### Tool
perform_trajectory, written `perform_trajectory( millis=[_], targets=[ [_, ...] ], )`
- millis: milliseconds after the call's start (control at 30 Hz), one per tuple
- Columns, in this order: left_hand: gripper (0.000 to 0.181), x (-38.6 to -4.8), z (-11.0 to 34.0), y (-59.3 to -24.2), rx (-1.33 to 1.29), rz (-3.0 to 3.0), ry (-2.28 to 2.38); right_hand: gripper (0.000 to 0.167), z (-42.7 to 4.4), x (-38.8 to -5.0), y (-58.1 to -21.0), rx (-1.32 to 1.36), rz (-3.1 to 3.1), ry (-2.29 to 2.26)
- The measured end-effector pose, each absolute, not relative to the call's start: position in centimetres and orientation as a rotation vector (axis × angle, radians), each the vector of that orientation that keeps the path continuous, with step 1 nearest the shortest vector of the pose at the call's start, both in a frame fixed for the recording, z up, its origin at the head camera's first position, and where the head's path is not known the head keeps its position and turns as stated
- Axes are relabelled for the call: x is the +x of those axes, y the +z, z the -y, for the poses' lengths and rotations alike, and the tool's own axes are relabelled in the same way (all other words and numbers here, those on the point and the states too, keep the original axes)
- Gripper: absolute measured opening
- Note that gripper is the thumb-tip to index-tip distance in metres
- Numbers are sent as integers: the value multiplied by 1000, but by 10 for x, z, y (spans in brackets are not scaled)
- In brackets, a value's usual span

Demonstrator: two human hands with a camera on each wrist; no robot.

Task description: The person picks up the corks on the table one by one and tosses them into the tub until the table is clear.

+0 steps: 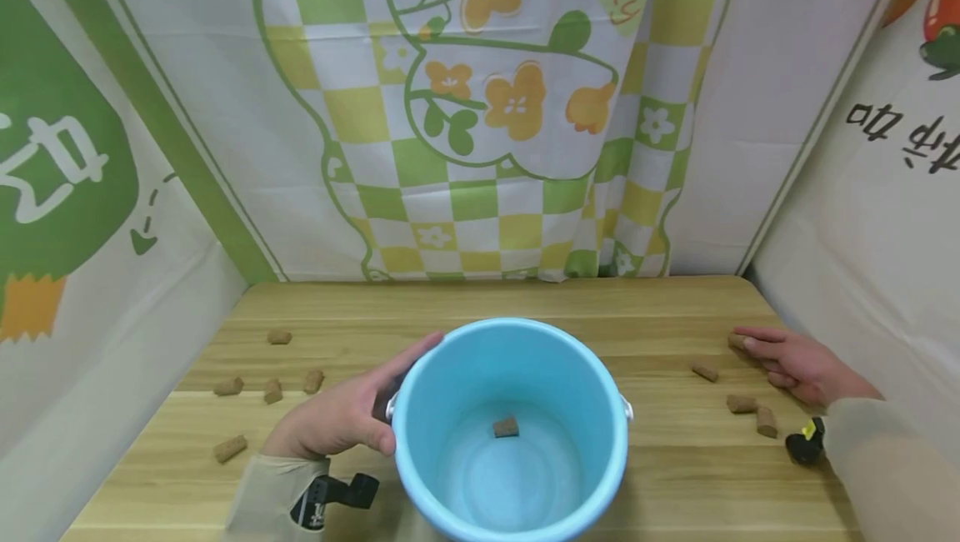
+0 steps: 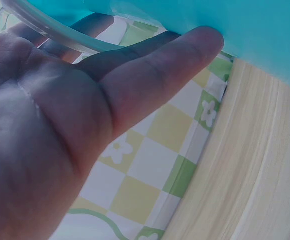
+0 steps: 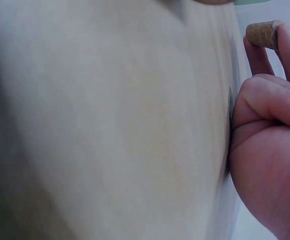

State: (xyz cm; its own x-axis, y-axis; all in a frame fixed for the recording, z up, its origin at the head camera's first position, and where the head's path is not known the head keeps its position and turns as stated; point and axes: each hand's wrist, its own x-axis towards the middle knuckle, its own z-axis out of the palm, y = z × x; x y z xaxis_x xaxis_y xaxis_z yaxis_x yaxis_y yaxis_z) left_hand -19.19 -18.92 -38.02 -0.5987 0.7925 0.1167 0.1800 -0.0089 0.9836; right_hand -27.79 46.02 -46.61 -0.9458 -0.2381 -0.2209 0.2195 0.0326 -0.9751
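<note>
A light-blue bucket [image 1: 510,327] stands on the wooden table, with one cork [image 1: 506,427] lying on its bottom. My left hand [image 1: 348,404] touches the bucket's left side, its thumb and fingers spread along the outer wall near the rim. In the left wrist view, the straight fingers [image 2: 155,75] lie against the blue wall beside the pale handle [image 2: 60,35]. Far to the right, my right hand [image 1: 806,365] pinches a cork [image 3: 262,35] between thumb and fingertips, close to the tabletop. Nearby lie a loose cork [image 1: 705,372] and two others, one a short cork [image 1: 767,422].
Several corks lie scattered on the left of the table [image 1: 420,300], among them a far cork [image 1: 279,337] and a near cork [image 1: 230,448]. A patterned curtain [image 1: 465,217] hangs behind the table's back edge. Fabric walls flank both sides.
</note>
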Motion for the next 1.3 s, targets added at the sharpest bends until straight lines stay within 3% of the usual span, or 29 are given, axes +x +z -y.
perform_trajectory(
  millis=[533,1033,1300],
  targets=[
    [112,-191,190,-379,998,-1784,1645,28,-463,-263,-459,-36,-1999,-1950],
    [112,-192,189,-379,986,-1766,1655,39,-467,-265,-438,-262,-1785,-2173],
    [114,-191,190,-379,982,-1782,1645,37,-459,-263,-425,-318,-1792,-2150]
  ],
)
